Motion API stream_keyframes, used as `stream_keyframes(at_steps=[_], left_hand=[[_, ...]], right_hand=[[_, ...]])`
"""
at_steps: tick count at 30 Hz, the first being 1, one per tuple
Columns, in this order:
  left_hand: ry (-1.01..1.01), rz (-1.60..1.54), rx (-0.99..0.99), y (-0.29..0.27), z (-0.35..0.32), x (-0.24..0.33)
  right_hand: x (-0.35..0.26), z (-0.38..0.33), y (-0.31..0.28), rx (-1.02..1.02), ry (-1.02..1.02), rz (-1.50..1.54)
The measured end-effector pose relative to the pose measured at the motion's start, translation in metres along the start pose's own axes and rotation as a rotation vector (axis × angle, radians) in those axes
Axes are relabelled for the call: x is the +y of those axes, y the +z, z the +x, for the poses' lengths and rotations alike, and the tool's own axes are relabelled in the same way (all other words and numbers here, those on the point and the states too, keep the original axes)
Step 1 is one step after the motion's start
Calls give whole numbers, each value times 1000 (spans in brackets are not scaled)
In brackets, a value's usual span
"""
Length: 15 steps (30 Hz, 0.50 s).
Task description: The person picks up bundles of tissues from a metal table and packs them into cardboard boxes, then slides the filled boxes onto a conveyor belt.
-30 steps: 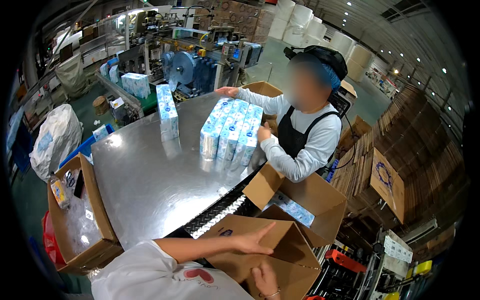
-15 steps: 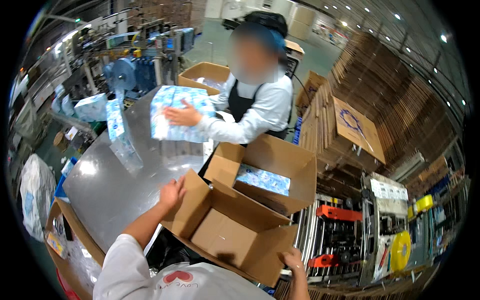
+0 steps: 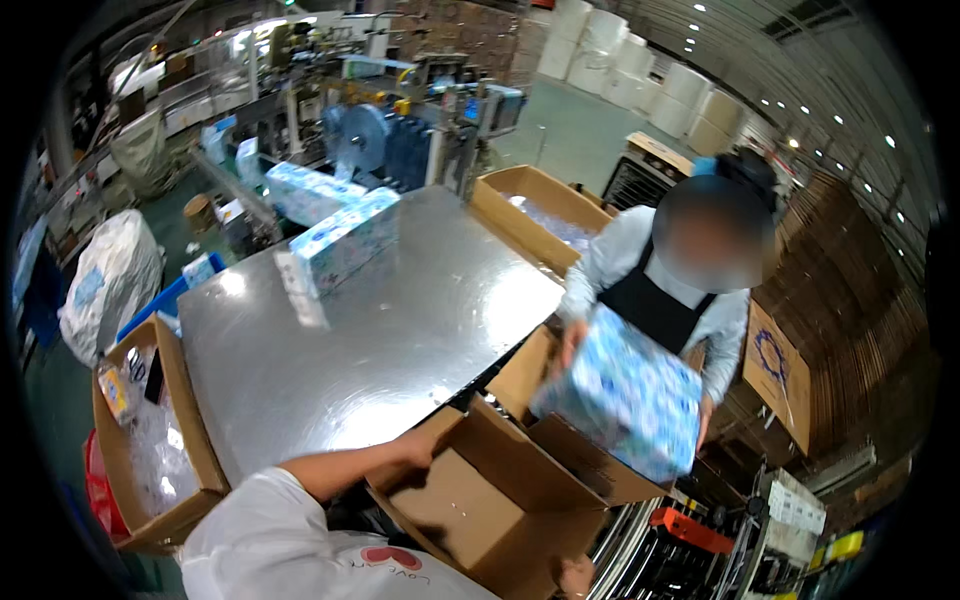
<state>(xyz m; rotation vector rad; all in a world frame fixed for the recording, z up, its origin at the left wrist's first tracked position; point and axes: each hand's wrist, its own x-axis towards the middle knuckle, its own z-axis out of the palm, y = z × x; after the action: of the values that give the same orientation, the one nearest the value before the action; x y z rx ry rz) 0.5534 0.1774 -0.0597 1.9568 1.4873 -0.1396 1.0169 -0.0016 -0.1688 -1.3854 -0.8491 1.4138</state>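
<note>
**Empty carton at my hands, a full bundle at the next one**

I look down on an open cardboard carton (image 3: 490,500) at the near edge of the steel worktop (image 3: 400,330). Its flaps stand up and what I can see of the inside is bare brown board. My left hand (image 3: 415,450) lies against the carton's upper-left flap, fingers pressed onto the cardboard. My right hand (image 3: 575,575) shows only as a sliver at the carton's lower right corner, touching the outer wall — I cannot tell how far it is closed.

Just beyond my carton stands a second open carton (image 3: 590,465). A co-worker (image 3: 665,300) in a dark apron holds a blue-and-white wrapped bundle (image 3: 625,395) tilted over it, one hand at the bundle's top left and the other at its right edge.

On the far edge of the worktop sits a third open carton (image 3: 535,215) with clear plastic inside. Further left, a long row of blue-and-white packs (image 3: 345,240) lies on the worktop, well apart from my hands, with more packs (image 3: 305,190) behind it near the packing machine (image 3: 390,140).

To my left, beside the worktop, a cardboard box (image 3: 150,440) holds crumpled clear plastic and a few small items — behind it a stuffed white sack (image 3: 110,280) rests on the floor.
</note>
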Motion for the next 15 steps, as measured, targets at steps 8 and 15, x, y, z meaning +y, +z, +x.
stream_keyframes(at_steps=[8,15], left_hand=[[24,-345,483,-98,-53,-108],[-321,-27,857,-187,-37,-213]], right_hand=[[-84,40,90,188,374,-1043],[-203,10,227,232,-459,-1622]])
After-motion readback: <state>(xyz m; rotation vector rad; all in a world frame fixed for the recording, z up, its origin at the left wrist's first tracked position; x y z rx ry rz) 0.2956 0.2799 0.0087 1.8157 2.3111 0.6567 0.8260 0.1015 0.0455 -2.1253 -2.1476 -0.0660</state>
